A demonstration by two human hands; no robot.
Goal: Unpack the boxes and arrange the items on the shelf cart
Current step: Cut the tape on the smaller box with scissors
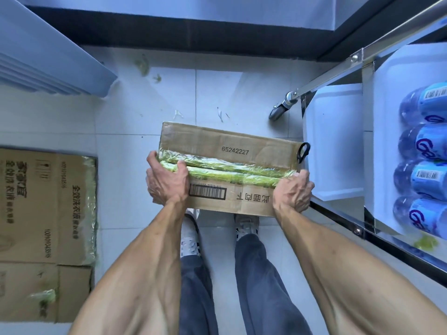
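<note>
The person is standing over a white tiled floor [121, 122], holding a cardboard box [227, 151] out in front at about waist height, above their own shoes [191, 238]. The left hand [167, 182] is gripping the box's left end, its fingers [182, 166] curling over the top onto a strip of green-tinted tape [225, 169] that is sealing the centre seam. The right hand [294, 192] is gripping the opposite end, fingers wrapping round the corner there, thumb lying along the near side. Between the two hands, on the near flap, a barcode label [207, 192] and some printed characters are showing; beyond the fingers, the far flap is carrying the number 65242227. A small black loop [303, 152] is sticking out past the box's far right corner, just beyond the right hand.

Off to the right of the right hand, a metal shelf cart [338, 71] is standing on casters, with blue-labelled water bottles [420, 151] lying in a row on its white shelf. Well to the left of the left hand, two more boxes [43, 209] are sitting on the floor, and scraps of green tape are lying scattered on the tiles beyond the held box.
</note>
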